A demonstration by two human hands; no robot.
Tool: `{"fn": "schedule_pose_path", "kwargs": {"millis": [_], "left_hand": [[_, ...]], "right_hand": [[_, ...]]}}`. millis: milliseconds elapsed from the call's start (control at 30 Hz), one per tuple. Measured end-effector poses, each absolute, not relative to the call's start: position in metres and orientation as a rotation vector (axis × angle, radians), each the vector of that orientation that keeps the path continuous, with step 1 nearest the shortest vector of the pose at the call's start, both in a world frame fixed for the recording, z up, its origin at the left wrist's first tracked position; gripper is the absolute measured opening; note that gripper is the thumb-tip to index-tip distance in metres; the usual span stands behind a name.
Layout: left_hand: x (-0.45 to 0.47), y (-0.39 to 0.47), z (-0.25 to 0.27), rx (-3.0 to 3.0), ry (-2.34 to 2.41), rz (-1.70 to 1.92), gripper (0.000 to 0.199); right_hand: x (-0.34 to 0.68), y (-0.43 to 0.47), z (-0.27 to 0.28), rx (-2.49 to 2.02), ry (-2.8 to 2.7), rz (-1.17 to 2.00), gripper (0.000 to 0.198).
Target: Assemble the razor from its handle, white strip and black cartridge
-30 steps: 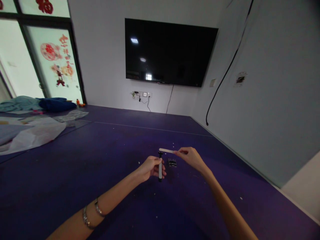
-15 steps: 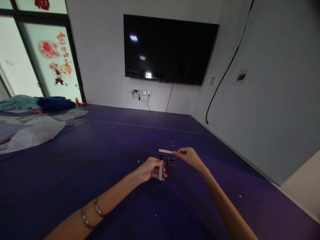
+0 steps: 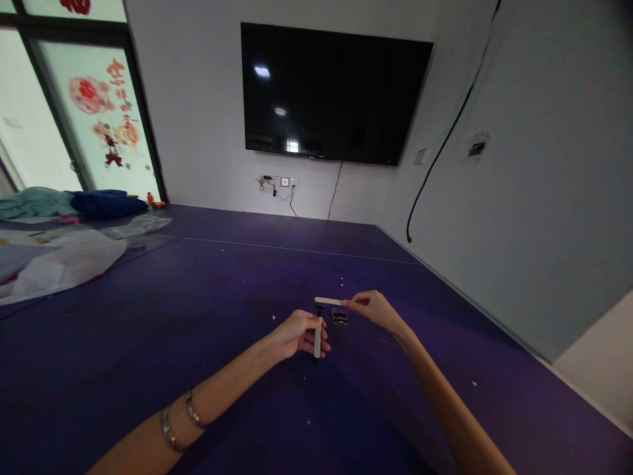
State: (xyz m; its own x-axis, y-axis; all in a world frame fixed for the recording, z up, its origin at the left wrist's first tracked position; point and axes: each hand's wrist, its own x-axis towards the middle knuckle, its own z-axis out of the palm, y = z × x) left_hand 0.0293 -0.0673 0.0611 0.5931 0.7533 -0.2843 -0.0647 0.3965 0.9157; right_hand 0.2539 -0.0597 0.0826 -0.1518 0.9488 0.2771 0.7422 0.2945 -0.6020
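Slim straight-handled tool in light grey with black ends, flat white strip, small rectangular pack apparently black and clear, purple surface with pale line, black rectangular television, frosted glass panel with red-and-orange motifs.

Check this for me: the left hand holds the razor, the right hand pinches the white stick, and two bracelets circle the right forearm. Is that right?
Not quite: the head view shows the two bracelets on the left forearm. The left hand holds the razor, and the right hand pinches the white stick.
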Motion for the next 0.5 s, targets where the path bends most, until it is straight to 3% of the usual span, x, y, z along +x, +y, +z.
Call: {"fn": "schedule_pose_path", "kwargs": {"millis": [367, 500], "left_hand": [[0.0306, -0.0707, 0.0612, 1.082, 0.800, 0.558, 0.010], [0.0294, -0.0693, 0.0619, 1.085, 0.798, 0.575, 0.009]], "right_hand": [[0.2553, -0.0617, 0.0843, -1.512, -1.983, 0.337, 0.045], [0.2552, -0.0615, 0.0834, -1.461, -2.001, 0.465, 0.046]]}}
